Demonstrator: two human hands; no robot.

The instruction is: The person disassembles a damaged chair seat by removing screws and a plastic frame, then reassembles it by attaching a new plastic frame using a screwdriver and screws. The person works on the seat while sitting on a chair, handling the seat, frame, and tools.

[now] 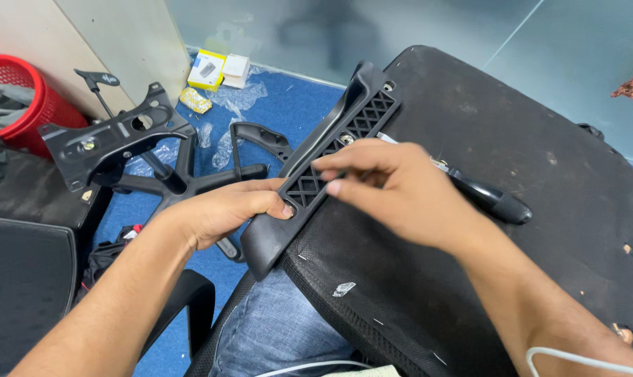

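Observation:
A black plastic armrest bracket [344, 122] with a lattice face lies along the left edge of an upturned black chair seat [512, 160]. My left hand [222, 209] grips the bracket's lower end, thumb pressed on its face. My right hand [393, 188] rests over the middle of the bracket, fingertips on the lattice. Beneath that hand a screwdriver with a black handle [487, 199] lies on the seat, its shaft partly hidden. I cannot tell whether the hand holds it.
A black chair mechanism plate [114, 139] sits on a star base [173, 183] on the blue carpet. A red basket [23, 91] stands far left, small boxes [219, 68] and plastic wrap behind. My jeans-clad leg [274, 328] is under the seat.

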